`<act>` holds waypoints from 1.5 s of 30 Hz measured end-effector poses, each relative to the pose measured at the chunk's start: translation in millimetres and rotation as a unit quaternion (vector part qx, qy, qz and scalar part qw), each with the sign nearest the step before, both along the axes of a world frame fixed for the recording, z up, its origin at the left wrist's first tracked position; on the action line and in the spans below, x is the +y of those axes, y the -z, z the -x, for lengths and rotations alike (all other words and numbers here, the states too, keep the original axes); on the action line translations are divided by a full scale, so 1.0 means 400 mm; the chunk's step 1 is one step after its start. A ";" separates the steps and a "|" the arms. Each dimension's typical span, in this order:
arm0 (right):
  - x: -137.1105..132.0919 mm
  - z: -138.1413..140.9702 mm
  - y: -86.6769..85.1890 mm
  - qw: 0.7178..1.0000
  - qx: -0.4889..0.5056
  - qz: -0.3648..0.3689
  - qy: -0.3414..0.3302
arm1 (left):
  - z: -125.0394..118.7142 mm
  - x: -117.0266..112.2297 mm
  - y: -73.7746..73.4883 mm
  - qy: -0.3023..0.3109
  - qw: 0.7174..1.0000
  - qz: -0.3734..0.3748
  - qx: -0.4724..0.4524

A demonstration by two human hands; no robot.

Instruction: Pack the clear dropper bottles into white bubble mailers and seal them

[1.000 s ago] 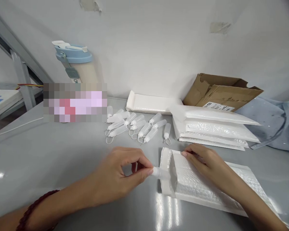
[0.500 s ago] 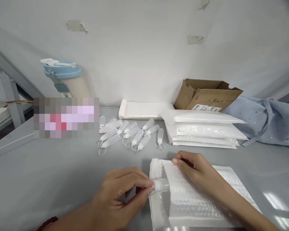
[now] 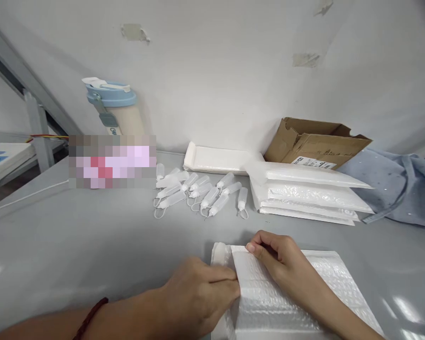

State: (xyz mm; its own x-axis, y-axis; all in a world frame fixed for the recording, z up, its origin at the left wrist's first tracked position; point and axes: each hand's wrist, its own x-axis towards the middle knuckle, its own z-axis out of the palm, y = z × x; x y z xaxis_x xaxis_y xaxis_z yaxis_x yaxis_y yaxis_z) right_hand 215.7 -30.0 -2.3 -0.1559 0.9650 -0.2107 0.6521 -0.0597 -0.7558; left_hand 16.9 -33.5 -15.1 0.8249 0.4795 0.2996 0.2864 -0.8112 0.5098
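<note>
A white bubble mailer lies flat on the grey table in front of me, its open mouth facing left. My right hand pinches the upper flap of that mouth, fingers curled. My left hand is closed with its fingertips pushed into the opening; the small bottle it held is hidden inside or behind the fingers. Several small translucent dropper bottles with white caps lie in a loose group farther back on the table.
A stack of white bubble mailers sits behind the hands to the right, with an open cardboard box and blue cloth beyond. A white tray rests by the wall, and a blue-lidded tumbler stands at the left.
My left hand has pushed the small bottle into the mailer's mouth, so the bottle no longer shows. The right hand keeps hold of the flap. The view shifted slightly.
</note>
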 end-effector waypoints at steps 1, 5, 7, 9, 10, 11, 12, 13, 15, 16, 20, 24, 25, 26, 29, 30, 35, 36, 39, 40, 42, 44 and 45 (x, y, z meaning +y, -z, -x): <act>-0.001 0.001 0.000 1.000 -0.003 -0.007 0.001 | -0.001 0.002 0.006 0.007 1.000 -0.016 0.004; -0.006 0.013 -0.008 1.000 -0.021 -0.020 -0.007 | -0.007 0.000 0.022 0.047 0.995 -0.055 0.070; -0.012 0.021 -0.012 0.999 -0.027 -0.026 -0.014 | -0.012 -0.004 0.020 0.076 0.990 -0.056 0.107; -0.018 0.027 -0.014 0.999 -0.026 -0.036 -0.017 | -0.017 -0.006 0.015 0.099 0.984 -0.054 0.135; -0.022 0.029 -0.014 0.999 -0.025 -0.043 -0.018 | -0.019 -0.006 0.011 0.107 0.982 -0.054 0.145; -0.025 0.031 -0.013 0.998 -0.025 -0.050 -0.018 | -0.021 -0.006 0.008 0.112 0.980 -0.057 0.153; -0.027 0.032 -0.012 0.998 -0.025 -0.058 -0.019 | -0.022 -0.006 0.006 0.115 0.979 -0.061 0.160; -0.029 0.033 -0.011 0.997 -0.027 -0.066 -0.019 | -0.023 -0.006 0.004 0.115 0.978 -0.065 0.163; -0.031 0.033 -0.010 0.996 -0.033 -0.081 -0.024 | -0.021 -0.003 0.003 0.114 0.979 -0.063 0.159; -0.030 0.032 -0.010 0.995 -0.035 -0.088 -0.027 | -0.019 -0.001 0.003 0.114 0.980 -0.059 0.153; -0.012 0.010 -0.014 0.989 -0.048 -0.136 -0.029 | 0.000 0.018 -0.002 0.084 0.991 -0.012 0.108; 0.018 -0.028 -0.010 0.977 -0.096 -0.189 -0.013 | 0.019 0.045 -0.019 -0.105 0.992 0.072 -0.007; 0.023 -0.033 -0.006 0.975 -0.104 -0.195 -0.012 | 0.021 0.050 -0.023 -0.175 0.978 0.109 -0.024; 0.028 -0.035 -0.001 0.973 -0.110 -0.200 -0.016 | 0.020 0.055 -0.027 -0.236 0.958 0.161 -0.030; 0.034 -0.030 0.017 0.961 -0.129 -0.240 -0.042 | 0.016 0.065 -0.035 -0.286 0.881 0.377 0.009; 0.034 -0.027 0.021 0.955 -0.135 -0.258 -0.053 | 0.014 0.067 -0.036 -0.267 0.862 0.430 0.023; 0.016 -0.026 -0.001 0.921 -0.138 -0.345 -0.118 | 0.021 0.076 -0.037 -0.236 0.832 0.500 0.043; 0.009 -0.027 -0.010 0.912 -0.131 -0.358 -0.149 | 0.024 0.080 -0.037 -0.243 0.831 0.499 0.039; -0.012 -0.024 -0.029 0.888 -0.119 -0.363 -0.256 | 0.032 0.091 -0.040 -0.261 0.836 0.482 0.038; -0.016 -0.022 -0.029 0.885 -0.124 -0.351 -0.281 | 0.033 0.094 -0.041 -0.266 0.836 0.478 0.039; -0.019 -0.016 -0.025 0.885 -0.140 -0.322 -0.306 | 0.034 0.097 -0.045 -0.274 0.834 0.477 0.042; -0.018 -0.013 -0.019 0.887 -0.146 -0.301 -0.318 | 0.033 0.097 -0.047 -0.266 0.828 0.493 0.033; -0.018 -0.012 -0.017 0.888 -0.146 -0.294 -0.321 | 0.031 0.096 -0.048 -0.252 0.825 0.504 0.024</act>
State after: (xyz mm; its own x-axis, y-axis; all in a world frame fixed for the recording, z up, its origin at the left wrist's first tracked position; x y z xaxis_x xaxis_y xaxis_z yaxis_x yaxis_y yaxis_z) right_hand 220.7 -37.2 4.7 -0.7353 0.6535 0.1795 0.5821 0.7446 -0.3266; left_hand 4.4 5.0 3.9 0.4431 0.7514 -0.4889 0.4972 0.2479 0.8315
